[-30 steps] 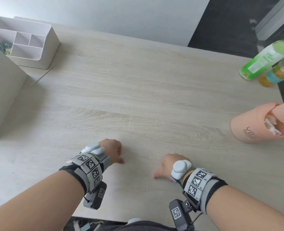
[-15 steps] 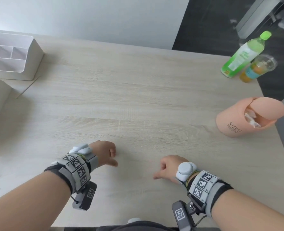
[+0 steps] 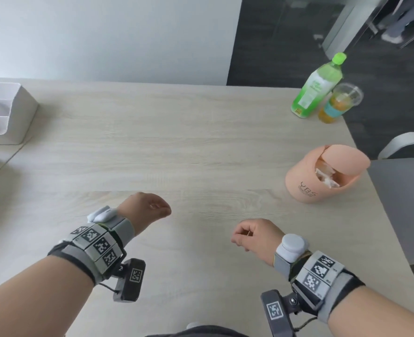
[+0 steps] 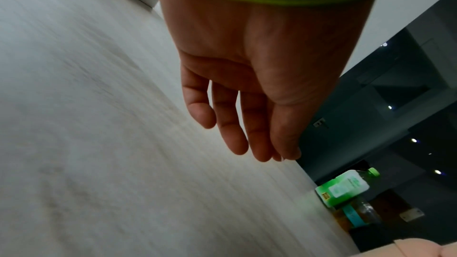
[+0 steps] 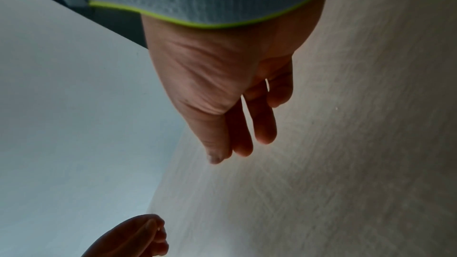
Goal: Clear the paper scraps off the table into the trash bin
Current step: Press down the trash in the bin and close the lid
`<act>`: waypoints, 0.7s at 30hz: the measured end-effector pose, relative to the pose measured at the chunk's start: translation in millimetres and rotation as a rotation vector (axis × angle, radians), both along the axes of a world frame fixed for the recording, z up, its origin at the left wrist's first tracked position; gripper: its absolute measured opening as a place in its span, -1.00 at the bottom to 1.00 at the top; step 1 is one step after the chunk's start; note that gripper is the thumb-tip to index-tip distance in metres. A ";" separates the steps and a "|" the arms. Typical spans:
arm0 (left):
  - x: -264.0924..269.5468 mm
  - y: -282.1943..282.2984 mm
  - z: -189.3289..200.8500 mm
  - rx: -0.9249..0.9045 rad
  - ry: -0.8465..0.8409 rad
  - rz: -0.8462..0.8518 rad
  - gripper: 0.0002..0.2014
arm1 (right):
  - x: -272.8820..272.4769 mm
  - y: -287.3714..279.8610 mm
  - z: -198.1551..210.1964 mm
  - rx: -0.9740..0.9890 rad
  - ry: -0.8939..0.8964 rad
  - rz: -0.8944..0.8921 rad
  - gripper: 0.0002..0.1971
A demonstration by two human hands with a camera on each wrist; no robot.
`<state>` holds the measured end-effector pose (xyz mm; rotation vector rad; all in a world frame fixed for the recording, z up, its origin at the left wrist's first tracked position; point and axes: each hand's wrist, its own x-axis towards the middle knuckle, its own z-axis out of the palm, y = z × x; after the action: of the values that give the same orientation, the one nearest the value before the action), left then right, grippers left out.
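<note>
The pink trash bin (image 3: 322, 176) stands near the table's right edge, its swing lid tilted, with white paper scraps (image 3: 327, 177) showing inside. I see no scraps on the table top (image 3: 176, 147). My left hand (image 3: 150, 207) hovers low over the front middle of the table, fingers hanging loose and holding nothing (image 4: 247, 124). My right hand (image 3: 249, 234) hangs beside it, to the right, also relaxed and holding nothing (image 5: 242, 124). Both hands are well left of the bin. A corner of the bin (image 4: 420, 247) shows in the left wrist view.
A green bottle (image 3: 317, 86) and a plastic cup of orange drink (image 3: 339, 103) stand at the far right corner. A white desk organizer (image 3: 2, 115) sits at the far left. A grey chair (image 3: 407, 190) is just past the right edge.
Both hands have lifted slightly off the table and their fingers have loosened. The head view has swung right, so the bin and bottles sit further into the picture.
</note>
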<state>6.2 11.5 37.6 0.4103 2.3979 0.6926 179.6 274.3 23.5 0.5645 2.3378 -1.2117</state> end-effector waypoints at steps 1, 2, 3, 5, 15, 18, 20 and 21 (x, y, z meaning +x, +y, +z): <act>1.2 9.9 3.5 0.030 0.003 0.009 -0.91 | 1.3 6.5 3.5 -0.006 0.032 -0.014 -0.93; 2.7 20.6 6.8 0.060 0.009 0.013 -0.91 | 3.0 13.7 7.0 -0.011 0.071 -0.036 -0.91; 4.3 35.1 10.3 0.088 0.019 0.010 -0.90 | 5.9 24.0 10.9 -0.018 0.112 -0.071 -0.88; 7.2 64.8 17.6 0.131 0.033 0.006 -0.87 | 12.0 46.4 18.1 -0.027 0.188 -0.149 -0.83; 33.3 213.4 41.4 0.292 -0.004 -0.097 -0.63 | 39.6 161.8 63.7 0.134 0.532 -0.496 -0.72; 46.2 258.7 48.9 0.281 0.041 -0.165 -0.55 | 40.7 187.4 65.6 0.246 0.574 -0.467 -0.65; 52.6 280.7 54.2 0.324 0.085 -0.187 -0.58 | 39.4 194.1 66.6 0.336 0.630 -0.427 -0.65; 56.2 294.5 55.3 0.342 0.107 -0.207 -0.63 | 40.1 200.3 66.8 0.358 0.669 -0.437 -0.66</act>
<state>62.4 306.1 92.9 0.8430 2.2919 1.0079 219.7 474.5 90.2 0.9428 3.1551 -1.3164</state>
